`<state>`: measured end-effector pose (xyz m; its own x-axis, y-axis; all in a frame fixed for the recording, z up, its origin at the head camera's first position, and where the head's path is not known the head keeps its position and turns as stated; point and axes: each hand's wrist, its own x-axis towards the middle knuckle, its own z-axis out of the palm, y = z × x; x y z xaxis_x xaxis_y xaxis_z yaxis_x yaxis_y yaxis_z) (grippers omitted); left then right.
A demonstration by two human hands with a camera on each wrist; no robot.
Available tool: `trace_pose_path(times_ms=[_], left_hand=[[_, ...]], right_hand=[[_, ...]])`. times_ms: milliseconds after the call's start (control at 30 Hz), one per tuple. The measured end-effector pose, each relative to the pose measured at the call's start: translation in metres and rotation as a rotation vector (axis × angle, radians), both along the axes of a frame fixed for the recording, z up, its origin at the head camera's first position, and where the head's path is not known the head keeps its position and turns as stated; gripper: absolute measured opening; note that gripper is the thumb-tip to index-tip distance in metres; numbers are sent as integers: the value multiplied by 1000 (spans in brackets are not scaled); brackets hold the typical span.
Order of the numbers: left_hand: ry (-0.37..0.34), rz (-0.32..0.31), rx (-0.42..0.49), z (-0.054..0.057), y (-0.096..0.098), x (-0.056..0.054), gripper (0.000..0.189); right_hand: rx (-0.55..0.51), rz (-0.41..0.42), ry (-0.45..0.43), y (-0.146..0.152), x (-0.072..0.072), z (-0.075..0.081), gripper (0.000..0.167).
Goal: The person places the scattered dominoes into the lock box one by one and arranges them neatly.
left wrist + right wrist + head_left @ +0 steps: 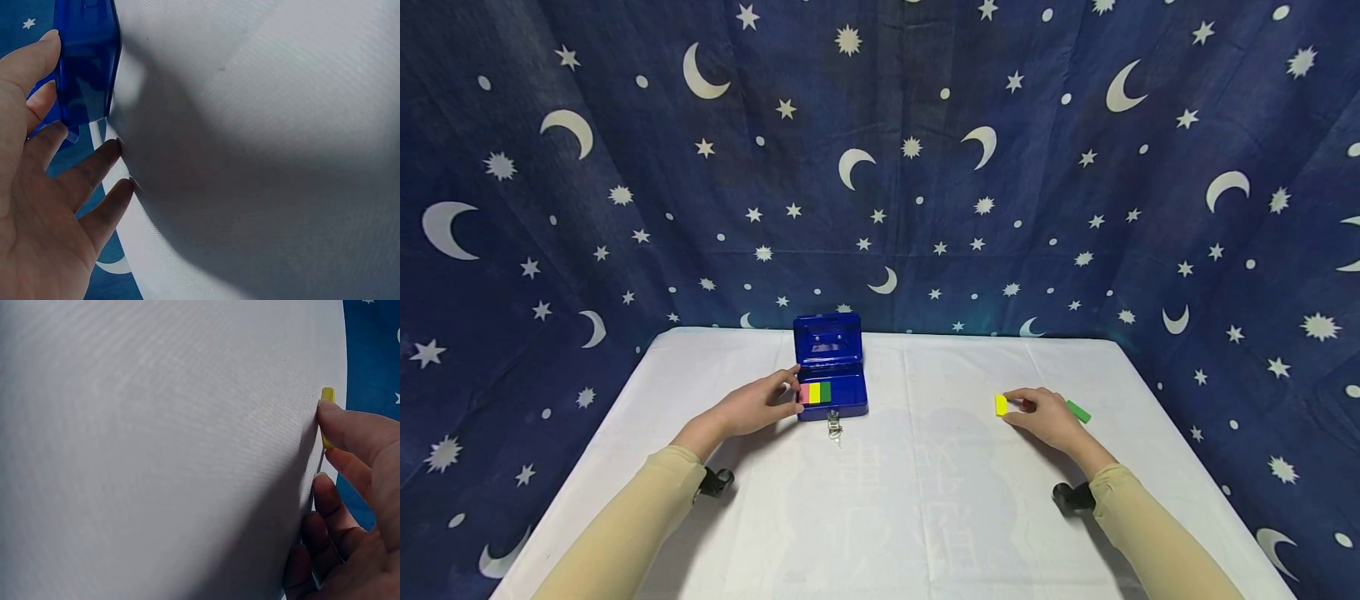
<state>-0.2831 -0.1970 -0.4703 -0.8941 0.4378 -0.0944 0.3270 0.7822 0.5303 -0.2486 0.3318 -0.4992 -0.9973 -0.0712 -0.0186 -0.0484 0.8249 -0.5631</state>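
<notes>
A blue metal cash box (pixel 856 389) stands on the table with its lid (pixel 827 337) raised. Inside, at its left, pink (pixel 804 393), yellow (pixel 815 392) and green (pixel 825 392) blocks lie side by side. My left hand (pixel 752 404) touches the box's left side with thumb and fingertips; its other fingers are spread, as the left wrist view shows. Well to the right, my right hand (pixel 1048 417) pinches a yellow block (pixel 1001 405) between thumb and fingers, close to the tabletop. Something red (pixel 1027 406) shows partly hidden beneath that hand.
A green block (pixel 1078 411) lies just right of my right hand. Keys (pixel 835 427) hang from the lock at the box's front. White cloth covers the table (pixel 917 500), and a dark blue star-and-moon curtain (pixel 917 200) stands behind it and at both sides.
</notes>
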Motion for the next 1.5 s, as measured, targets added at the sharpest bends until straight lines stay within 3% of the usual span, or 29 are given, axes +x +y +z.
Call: trace_pose_path(times_ms=[133, 567, 933, 1300, 1500], left_hand=[[-10, -3, 6, 1, -1, 0, 39], [-15, 9, 8, 1, -1, -1, 36], [7, -1, 6, 0, 0, -3, 40], [-5, -12, 17, 3, 0, 2, 34], [-3, -4, 3, 3, 0, 1, 45]], right_hand=[[-4, 8, -6, -1, -1, 1, 49], [-24, 22, -41, -3, -3, 5, 50], [14, 63, -19, -8, -8, 8, 43], [16, 143, 81, -42, -21, 17, 42], [18, 169, 131, -72, -28, 25, 41]])
